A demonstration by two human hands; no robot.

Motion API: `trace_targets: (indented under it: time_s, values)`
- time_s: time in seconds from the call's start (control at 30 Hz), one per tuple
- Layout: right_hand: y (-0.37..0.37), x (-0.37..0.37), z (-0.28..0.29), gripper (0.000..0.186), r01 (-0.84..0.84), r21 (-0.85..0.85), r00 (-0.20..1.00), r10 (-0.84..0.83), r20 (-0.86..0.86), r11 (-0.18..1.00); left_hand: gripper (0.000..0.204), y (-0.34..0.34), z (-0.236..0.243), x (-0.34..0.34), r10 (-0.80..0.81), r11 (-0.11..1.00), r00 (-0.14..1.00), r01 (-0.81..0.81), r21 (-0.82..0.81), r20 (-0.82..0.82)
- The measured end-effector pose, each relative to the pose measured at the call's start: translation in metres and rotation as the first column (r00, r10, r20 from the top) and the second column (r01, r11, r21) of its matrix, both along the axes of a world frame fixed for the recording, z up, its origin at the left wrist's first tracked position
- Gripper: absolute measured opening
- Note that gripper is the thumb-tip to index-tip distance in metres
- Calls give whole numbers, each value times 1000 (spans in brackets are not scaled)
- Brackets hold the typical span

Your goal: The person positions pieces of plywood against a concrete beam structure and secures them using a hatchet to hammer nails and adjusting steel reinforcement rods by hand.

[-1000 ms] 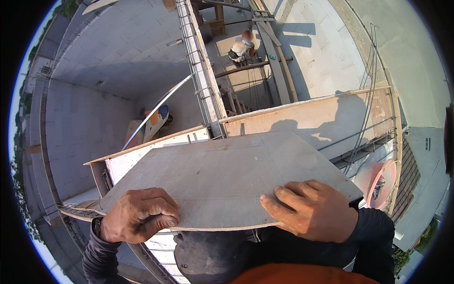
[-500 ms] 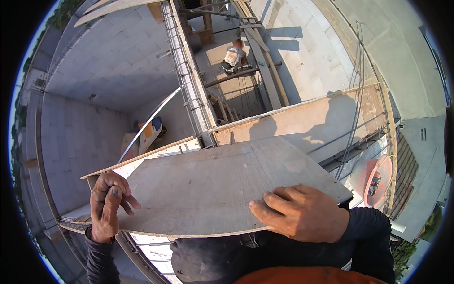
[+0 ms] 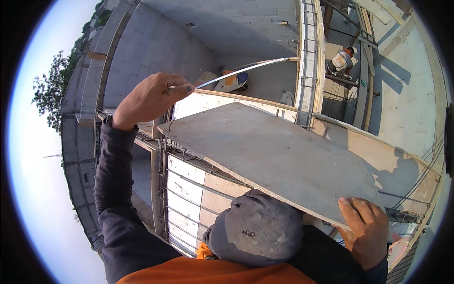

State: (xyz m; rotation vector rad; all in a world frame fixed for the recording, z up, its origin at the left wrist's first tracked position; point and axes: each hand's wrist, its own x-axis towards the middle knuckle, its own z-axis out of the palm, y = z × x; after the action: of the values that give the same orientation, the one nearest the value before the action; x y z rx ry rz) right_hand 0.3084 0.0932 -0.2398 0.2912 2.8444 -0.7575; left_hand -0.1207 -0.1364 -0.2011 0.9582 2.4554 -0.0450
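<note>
Pale grey block walls (image 3: 161,52) surround the rooms below, where one crouching person (image 3: 341,61) is visible, hands indistinct. One flat grey board (image 3: 269,149) lies in front of the wearer. One bare right hand (image 3: 366,227) grasps its near right corner, thumb partly hidden. One bare left hand (image 3: 153,99), fingers curled, is raised near its left end; whether it holds anything cannot be determined. One long silvery strip (image 3: 255,64) ends visually at the left thumb, contact unclear.

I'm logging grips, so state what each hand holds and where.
The right hand grips the flat grey wooden board at the right end of its near edge. Whether the raised left hand holds anything cannot be told.
</note>
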Motion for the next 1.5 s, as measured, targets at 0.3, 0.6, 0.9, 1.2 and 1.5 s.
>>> trace_targets:
  time_s: [0.3, 0.6, 0.9, 1.2, 1.5]
  values:
    - [2, 2, 0, 59, -11, 58, 999, 13, -36, 998, 32, -86, 4, 20, 139, 925, 878, -281, 257, 458]
    - [-1, -3, 0, 62, -7, 34, 998, 9, -62, 999, 27, -73, -25, 47, 314, 653, 806, -567, 503, 502]
    - [4, -1, 7, 62, -39, 111, 998, 45, -48, 993, 55, -16, -41, -1, 50, 832, 992, 21, 554, -113]
    - [13, 17, -8, 53, -3, 203, 993, 26, -112, 979, 95, 0, -22, 89, -284, 953, 860, 205, 222, 425]
    - [12, 25, -4, 56, 24, 227, 995, -1, -101, 974, 46, -2, -25, 124, -631, 709, 765, 636, 306, -127]
